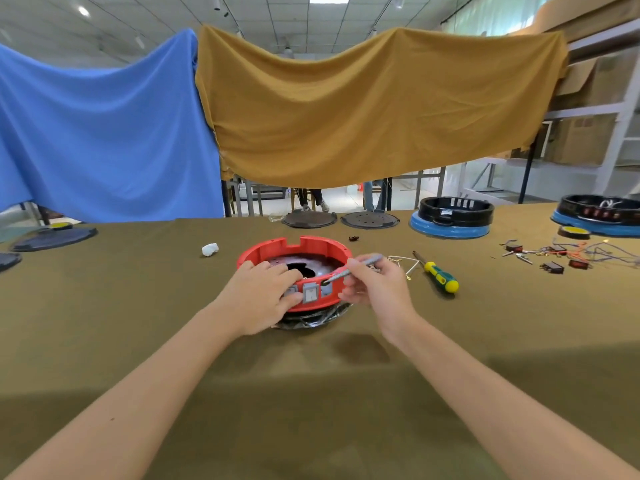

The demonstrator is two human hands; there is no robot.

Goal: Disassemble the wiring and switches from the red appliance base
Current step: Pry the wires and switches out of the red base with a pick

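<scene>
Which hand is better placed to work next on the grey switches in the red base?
The right hand, I think. It holds a thin grey tool whose tip is already at the switches on the near wall. The left hand rests on the red base, seemingly steadying it.

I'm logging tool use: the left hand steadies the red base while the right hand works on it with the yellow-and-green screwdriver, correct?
Not quite. In the head view the right hand holds a slim grey tool against the red base. The yellow-and-green screwdriver lies unused on the table to its right. The left hand does steady the base.
</scene>
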